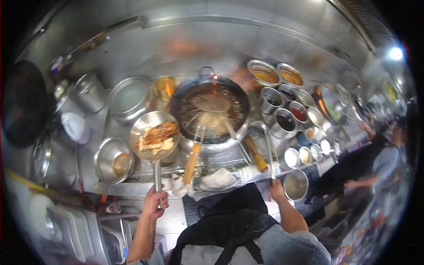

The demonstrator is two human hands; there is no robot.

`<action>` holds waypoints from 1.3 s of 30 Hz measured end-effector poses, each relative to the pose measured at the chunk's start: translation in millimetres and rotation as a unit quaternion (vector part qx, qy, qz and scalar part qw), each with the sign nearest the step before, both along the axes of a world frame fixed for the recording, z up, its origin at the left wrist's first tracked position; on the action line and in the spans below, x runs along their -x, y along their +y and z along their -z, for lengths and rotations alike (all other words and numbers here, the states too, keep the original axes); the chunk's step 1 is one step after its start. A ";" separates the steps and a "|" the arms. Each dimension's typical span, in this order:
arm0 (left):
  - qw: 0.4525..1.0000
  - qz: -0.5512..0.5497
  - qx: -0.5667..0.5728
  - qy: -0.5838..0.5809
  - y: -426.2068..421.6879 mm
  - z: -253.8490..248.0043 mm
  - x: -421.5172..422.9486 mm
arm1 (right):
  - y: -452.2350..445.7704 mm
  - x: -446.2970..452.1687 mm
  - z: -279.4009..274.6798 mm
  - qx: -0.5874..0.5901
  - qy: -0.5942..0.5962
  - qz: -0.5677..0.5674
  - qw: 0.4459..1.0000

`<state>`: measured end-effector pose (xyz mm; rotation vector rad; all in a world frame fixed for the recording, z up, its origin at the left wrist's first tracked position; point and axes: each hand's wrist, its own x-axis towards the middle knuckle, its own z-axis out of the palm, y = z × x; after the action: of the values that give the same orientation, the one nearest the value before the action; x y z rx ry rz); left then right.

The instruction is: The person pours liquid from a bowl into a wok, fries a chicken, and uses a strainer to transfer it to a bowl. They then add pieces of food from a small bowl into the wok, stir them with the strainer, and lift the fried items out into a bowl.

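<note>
My left hand is closed around the metal handle of a round skimmer. Browned, fried-looking pieces of food fill its bowl, left of the wok. At the right, my right hand grips a long, thin metal handle; the far end of that utensil is hard to make out. Between my hands sits a large dark wok with bubbling dark liquid. A wire strainer with a wooden handle lies across it. Another wooden-handled tool rests at the wok's right edge.
Metal pots of sauces and several small containers crowd the right. To the left are a large pot, a steel bowl and a white jug. A folded cloth lies in front. Another person stands far right.
</note>
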<state>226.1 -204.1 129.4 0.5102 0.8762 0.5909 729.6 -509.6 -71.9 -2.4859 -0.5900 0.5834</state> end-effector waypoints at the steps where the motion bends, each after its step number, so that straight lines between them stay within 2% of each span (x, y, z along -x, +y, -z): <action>1: 1.000 -0.005 -0.002 0.001 -4.3 -7.4 -1.8 | 15.5 29.6 -71.5 -0.035 -0.041 -0.001 0.999; 2: 1.000 -0.010 -0.004 -0.001 -8.4 -13.9 -5.0 | 18.4 30.9 -95.7 0.003 0.007 -0.010 1.000; 3: 1.000 -0.012 -0.001 0.005 -11.5 -22.2 -8.2 | 14.7 37.8 -111.8 -0.023 0.034 0.024 0.999; 4: 1.000 -0.022 0.005 0.016 -13.6 -24.3 -10.5 | -3.4 16.6 -76.1 -0.051 -0.026 -0.018 0.998; 5: 0.999 -0.031 0.011 0.015 -12.5 -26.0 -13.6 | -3.0 13.3 -88.3 -0.081 -0.097 -0.067 0.990; 6: 0.999 -0.038 0.020 0.015 -13.8 -26.2 -16.2 | 8.6 11.8 -104.2 -0.141 -0.043 -0.038 0.988; 8: 0.998 -0.057 0.022 0.023 -11.5 -20.1 -24.9 | 52.3 29.0 -179.2 -0.200 -0.044 -0.094 0.974; 10: 0.997 -0.069 0.024 0.031 -5.5 -12.1 -35.3 | 90.5 24.5 -209.4 -0.287 0.241 -0.114 0.920; 11: 0.996 -0.076 0.035 0.026 -3.2 -8.7 -40.8 | 115.7 24.8 -225.7 -0.285 0.223 -0.208 0.909; 14: 0.994 -0.106 0.016 -0.001 -9.5 -8.8 -59.7 | 190.8 49.1 -251.9 -0.365 0.179 -0.323 0.855; 15: 0.993 -0.118 0.012 -0.004 -14.2 -15.0 -68.3 | 212.1 65.8 -284.4 -0.324 0.282 -0.332 0.840; 17: 0.990 -0.138 -0.004 -0.023 -17.1 -26.4 -81.3 | 256.7 86.8 -312.2 -0.288 0.467 -0.439 0.712; 19: 0.988 -0.151 -0.030 -0.017 -19.7 -34.2 -86.8 | 286.8 114.0 -326.9 -0.231 0.618 -0.377 0.650; 20: 0.987 -0.155 -0.048 -0.008 -21.0 -36.7 -87.8 | 306.1 116.5 -325.2 -0.228 0.614 -0.386 0.650; 22: 0.985 -0.156 -0.060 -0.035 -24.8 -45.9 -84.3 | 347.4 124.1 -308.5 -0.115 0.803 -0.291 0.507; 23: 0.986 -0.152 -0.032 -0.054 -23.7 -48.4 -78.4 | 356.2 132.1 -303.5 -0.109 0.849 -0.256 0.450; 24: 0.987 -0.144 -0.004 -0.073 -21.1 -51.1 -71.0 | 352.8 135.7 -298.5 -0.109 0.846 -0.257 0.454; 27: 0.995 -0.095 -0.019 -0.025 -14.8 -67.4 -41.1 | 327.5 142.1 -311.5 -0.201 0.687 -0.294 0.634; 28: 0.996 -0.085 -0.013 -0.028 -9.3 -68.9 -30.4 | 320.4 143.7 -316.9 -0.203 0.684 -0.284 0.640; 30: 0.998 -0.053 -0.017 -0.017 10.8 -76.3 -7.4 | 305.9 154.9 -324.2 -0.220 0.426 -0.296 0.826; 31: 0.999 -0.033 -0.034 -0.004 23.6 -81.5 1.3 | 298.4 163.4 -329.4 -0.225 0.425 -0.282 0.830; 33: 0.998 0.002 -0.058 0.010 48.3 -103.5 12.5 | 280.8 176.1 -335.5 -0.152 0.279 -0.296 0.901; 34: 0.996 0.021 -0.086 0.023 62.1 -112.7 13.7 | 275.7 177.7 -336.3 -0.155 0.276 -0.279 0.907; 35: 0.994 0.031 -0.094 0.037 76.7 -115.4 14.4 | 268.2 177.6 -337.5 -0.171 0.439 -0.249 0.846; 36: 0.994 0.046 -0.099 0.009 88.8 -119.7 12.9 | 260.0 178.5 -337.9 -0.189 0.587 -0.212 0.758; 37: 0.993 0.057 -0.102 0.000 98.9 -126.5 8.2 | 251.2 180.8 -329.1 -0.204 0.652 -0.177 0.709; 38: 0.992 0.068 -0.104 -0.008 104.3 -131.5 3.4 | 241.4 192.0 -330.3 -0.203 0.673 -0.142 0.697; 39: 0.991 0.088 -0.103 -0.010 105.4 -132.1 -1.1 | 233.5 201.2 -326.7 -0.221 0.706 -0.135 0.659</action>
<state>227.2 -98.7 261.5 0.7583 0.7458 0.5268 528.4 -276.0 254.9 -0.8864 -0.3210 1.8787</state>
